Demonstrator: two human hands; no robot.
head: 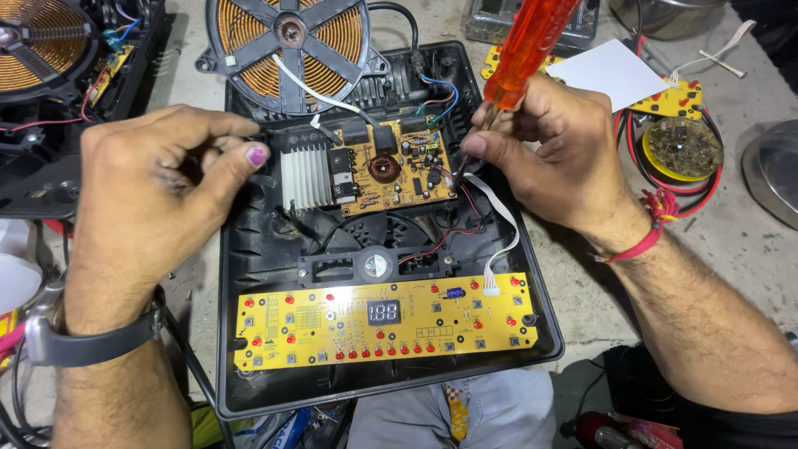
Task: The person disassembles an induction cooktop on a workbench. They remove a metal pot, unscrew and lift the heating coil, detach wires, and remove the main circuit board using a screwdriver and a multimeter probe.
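An opened black induction-cooker base [249, 333] lies in front of me. Inside sit a yellow main circuit board [391, 170] with a finned aluminium heatsink [305, 176], and a long yellow control board [382, 320] near the front edge. My right hand [553, 145] grips an orange-handled screwdriver [528, 50], its tip down at the right edge of the main board. My left hand [154, 187] rests on the base's left rim, fingers curled, thumb and fingertips pinching at the top left corner of the heatsink. What it pinches is hidden.
A copper coil disc [287, 41] lies tipped back behind the base, joined by white wires. Another coil [41, 41] sits in a second black housing at far left. Small yellow boards [673, 100], a round board [683, 148], white paper [608, 73] and metal pots lie at right.
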